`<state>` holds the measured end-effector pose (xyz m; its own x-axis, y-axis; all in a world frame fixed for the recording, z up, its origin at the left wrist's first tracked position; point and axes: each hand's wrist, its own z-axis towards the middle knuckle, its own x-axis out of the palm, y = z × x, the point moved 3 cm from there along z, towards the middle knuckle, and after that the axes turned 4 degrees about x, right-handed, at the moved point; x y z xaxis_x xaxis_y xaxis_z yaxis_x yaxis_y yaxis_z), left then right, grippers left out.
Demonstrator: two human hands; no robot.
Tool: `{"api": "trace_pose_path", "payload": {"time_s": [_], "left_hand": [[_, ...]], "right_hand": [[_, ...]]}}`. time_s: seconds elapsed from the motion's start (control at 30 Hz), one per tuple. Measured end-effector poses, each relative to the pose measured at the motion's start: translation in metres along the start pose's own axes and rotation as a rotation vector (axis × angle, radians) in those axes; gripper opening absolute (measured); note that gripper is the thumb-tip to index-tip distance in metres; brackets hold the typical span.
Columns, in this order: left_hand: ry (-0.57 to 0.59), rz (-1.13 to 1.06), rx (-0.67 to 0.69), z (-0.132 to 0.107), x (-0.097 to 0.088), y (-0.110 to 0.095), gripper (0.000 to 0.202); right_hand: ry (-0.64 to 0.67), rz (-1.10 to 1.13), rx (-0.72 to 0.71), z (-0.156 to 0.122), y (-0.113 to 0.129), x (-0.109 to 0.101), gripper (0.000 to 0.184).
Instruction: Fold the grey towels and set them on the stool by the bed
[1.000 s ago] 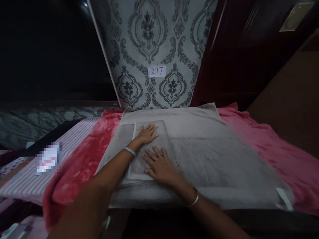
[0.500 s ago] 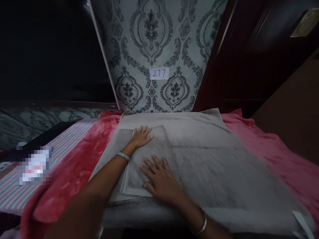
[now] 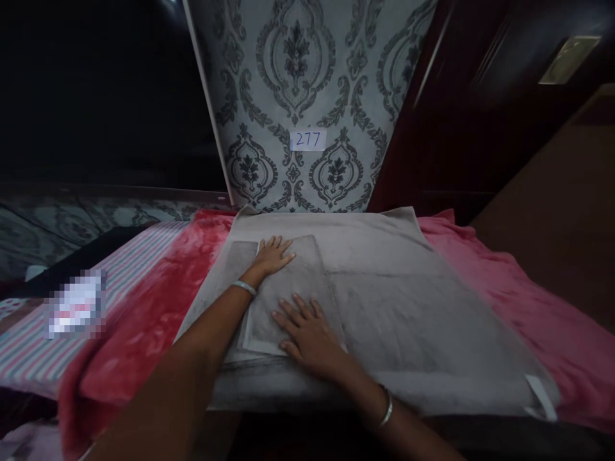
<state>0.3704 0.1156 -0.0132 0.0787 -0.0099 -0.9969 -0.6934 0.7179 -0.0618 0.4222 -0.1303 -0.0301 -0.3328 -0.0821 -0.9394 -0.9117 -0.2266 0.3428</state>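
A folded grey cloth [image 3: 269, 320] lies on the left part of a larger grey cloth [image 3: 394, 320] that is spread out flat. My left hand [image 3: 273, 256] rests flat near the far end of the folded piece, its fingers spread. Closer to me, my right hand [image 3: 307, 333] lies palm down over the near right part of the same piece, fingers apart. Neither hand grips anything. A white tag [image 3: 541, 397] sticks out at the near right corner of the larger cloth.
Under the grey cloth is a red-pink plush blanket [image 3: 509, 294], showing on both sides. To the left lies a striped cloth [image 3: 139, 256] with a blurred packet [image 3: 77, 304] on it. Behind are a patterned wall [image 3: 295, 83], a paper marked 277 [image 3: 308, 139] and a dark screen [image 3: 96, 96].
The view has shifted slightly, so more of the near edge shows. Both hands stay flat on the folded cloth in nearly the same places.
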Motion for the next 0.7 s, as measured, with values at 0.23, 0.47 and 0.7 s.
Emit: {"api": "trace_pose_path", "payload": {"time_s": [0.23, 0.47, 0.7], "left_hand": [[-0.049, 0.054, -0.061, -0.02, -0.015, -0.012, 0.063], [0.046, -0.008, 0.047, -0.103, -0.012, -0.045, 0.074], [0.007, -0.002, 0.017, -0.155, 0.01, -0.057, 0.074]], "right_hand": [[0.001, 0.104, -0.113, -0.029, 0.001, 0.002, 0.062], [-0.302, 0.114, 0.156, 0.043, -0.056, -0.057, 0.059], [-0.131, -0.141, 0.174, 0.083, -0.06, -0.025, 0.055]]}}
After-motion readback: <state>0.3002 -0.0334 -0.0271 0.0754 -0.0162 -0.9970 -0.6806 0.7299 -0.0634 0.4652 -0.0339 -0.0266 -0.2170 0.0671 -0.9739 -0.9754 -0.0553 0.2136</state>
